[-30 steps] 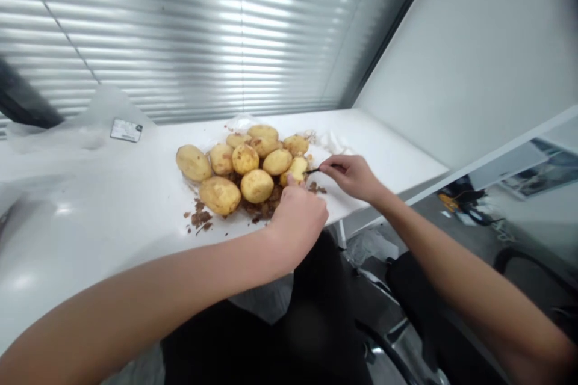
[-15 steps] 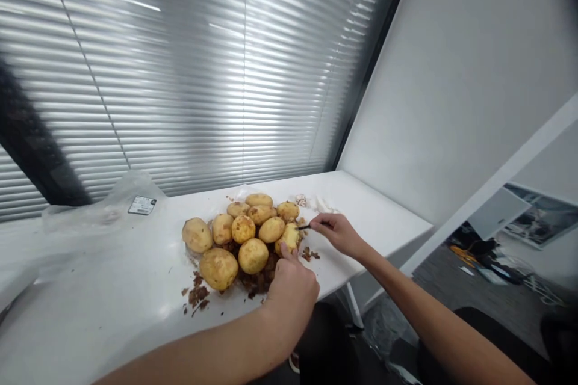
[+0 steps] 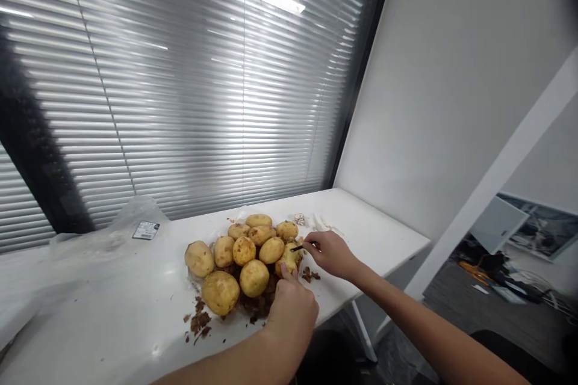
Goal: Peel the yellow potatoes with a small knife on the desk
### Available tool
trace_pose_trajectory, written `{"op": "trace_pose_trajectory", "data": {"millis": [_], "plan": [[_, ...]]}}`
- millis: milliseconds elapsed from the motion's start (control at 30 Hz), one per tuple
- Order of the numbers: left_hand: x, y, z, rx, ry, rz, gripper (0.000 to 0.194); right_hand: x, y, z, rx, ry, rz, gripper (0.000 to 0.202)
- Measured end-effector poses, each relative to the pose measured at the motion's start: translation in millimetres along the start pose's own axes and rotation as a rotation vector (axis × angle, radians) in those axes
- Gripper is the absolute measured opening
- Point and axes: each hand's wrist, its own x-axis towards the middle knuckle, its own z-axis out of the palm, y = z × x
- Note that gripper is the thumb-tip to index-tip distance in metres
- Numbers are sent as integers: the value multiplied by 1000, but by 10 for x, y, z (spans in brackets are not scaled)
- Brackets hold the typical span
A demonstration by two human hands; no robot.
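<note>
A plastic bag point(image 3: 103, 231) lies at the left of the table point(image 3: 112, 319). Brown peelings point(image 3: 198, 322) litter the heap of potatoes point(image 3: 246, 255); most look pale, so peeling seems well advanced. The left hand point(image 3: 291, 307) grips one potato point(image 3: 288, 257) at the heap's right edge. The right hand point(image 3: 332, 254) is closed on a peeler point(image 3: 298, 247) touching that potato.
</note>
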Motion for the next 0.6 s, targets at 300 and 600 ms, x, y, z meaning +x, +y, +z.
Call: {"op": "trace_pose_trajectory", "data": {"millis": [300, 600], "plan": [[2, -33, -83, -70, -51, 18, 34, 114, -93, -137, -131, -69, -18, 23], [9, -143, -197, -52, -46, 21, 29, 103, -177, -188, -189, -121, -40, 21]]}}
